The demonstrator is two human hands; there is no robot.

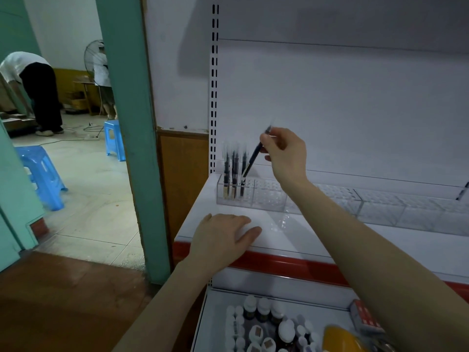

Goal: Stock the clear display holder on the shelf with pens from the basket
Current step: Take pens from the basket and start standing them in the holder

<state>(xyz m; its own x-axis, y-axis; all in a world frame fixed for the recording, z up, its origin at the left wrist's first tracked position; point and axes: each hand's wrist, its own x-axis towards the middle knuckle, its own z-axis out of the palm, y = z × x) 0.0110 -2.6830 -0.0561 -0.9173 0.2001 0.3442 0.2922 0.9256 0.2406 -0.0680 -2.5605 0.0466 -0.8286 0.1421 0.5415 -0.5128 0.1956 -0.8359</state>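
White shelf (291, 237) is bearing the left hand (220, 240), lying flat, fingers relaxed. At the clear display holder (269, 199), a tilted pen (253, 158) is being pinched by the right hand (284, 153); straightening it should ease its tip into a free hole.

I've one view to work from: the head camera, wide-angle, looking forward and down onto the shelf (291, 235) and facing its white back panel (355, 110). It sits close; both forearms run in from the bottom edge, with the left hand (223, 237) and right hand (284, 153) near centre, by the holder (269, 196). The left third looks past a green post (132, 123) into a room with blue stools (43, 174); the bottom edge takes in bottles (264, 308) lower down.
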